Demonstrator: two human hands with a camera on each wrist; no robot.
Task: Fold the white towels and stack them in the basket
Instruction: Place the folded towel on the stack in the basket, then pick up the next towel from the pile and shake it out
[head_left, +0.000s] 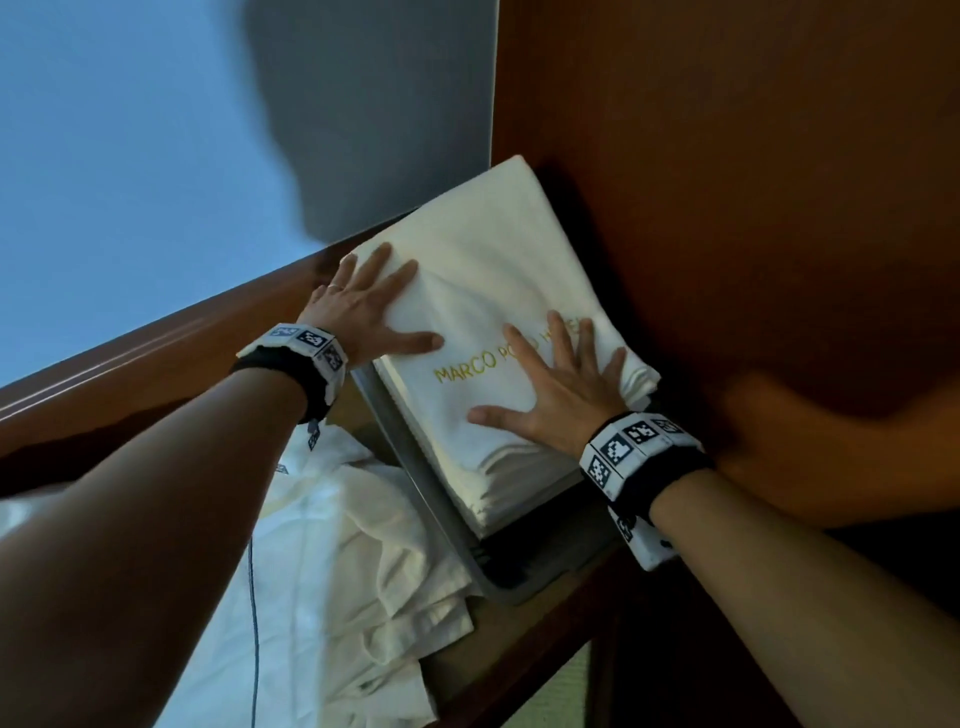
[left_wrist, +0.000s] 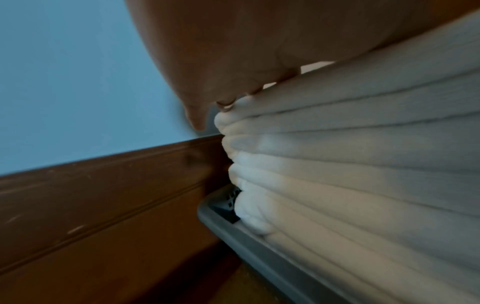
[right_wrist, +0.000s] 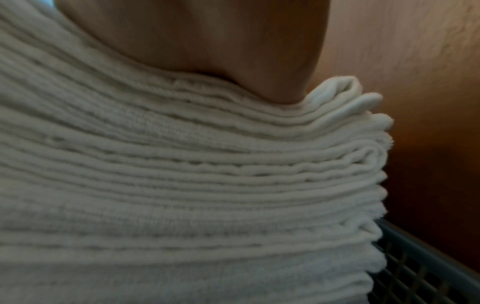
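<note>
A dark wooden corner under a blue wall holds the grey basket (head_left: 415, 467). The stack of folded white towels (head_left: 493, 291) rises above its rim. The left hand (head_left: 363, 312) and right hand (head_left: 550, 395) lie flat, fingers spread, pressing the top towel, gripping nothing. Unfolded towels (head_left: 332, 571) lie beside the basket. The towels look soft and compressible, best held at the edges.

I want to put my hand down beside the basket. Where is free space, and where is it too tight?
Free: the brown ledge strip before the basket, right of the loose white laundry. Also a narrow gap between basket rim and wood rail. Crowded: the towel stack, under left hand and right hand, nearly meets the wood panel.
</note>
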